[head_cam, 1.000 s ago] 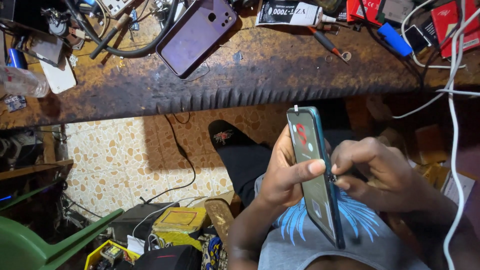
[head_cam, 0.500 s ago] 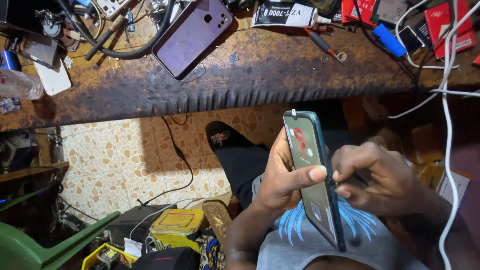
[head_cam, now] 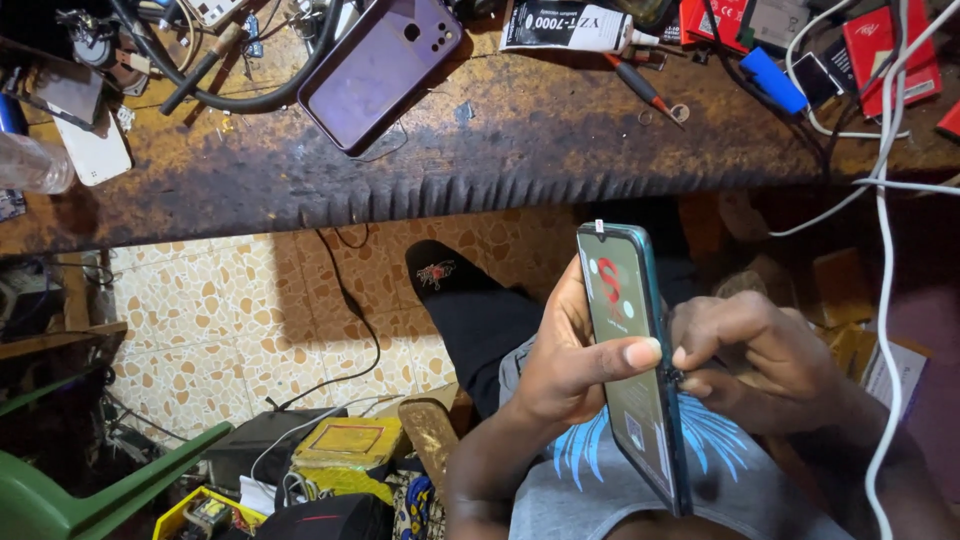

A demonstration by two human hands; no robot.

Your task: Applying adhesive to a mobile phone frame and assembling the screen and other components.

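Observation:
My left hand (head_cam: 570, 365) grips a dark teal smartphone (head_cam: 628, 300) held edge-up over my lap, thumb laid across its screen. My right hand (head_cam: 752, 358) pinches at the phone's right edge with fingertips together; whether a small tool sits between them I cannot tell. The screen shows a red mark and a pale dot. A purple phone (head_cam: 380, 68) lies back-up on the worn wooden workbench (head_cam: 520, 150) above.
The bench carries a black glue tube (head_cam: 570, 27), a red-handled tool (head_cam: 640, 88), a black cable (head_cam: 230, 95), red boxes (head_cam: 890, 50) and a blue part (head_cam: 772, 80). White cables (head_cam: 882, 300) hang at right. Below lie tiled floor (head_cam: 230, 320), a green chair (head_cam: 90, 495) and yellow boxes (head_cam: 345, 450).
The view shifted slightly. My left thumb slid further across the screen toward the right edge, and my right fingertips stay at that edge.

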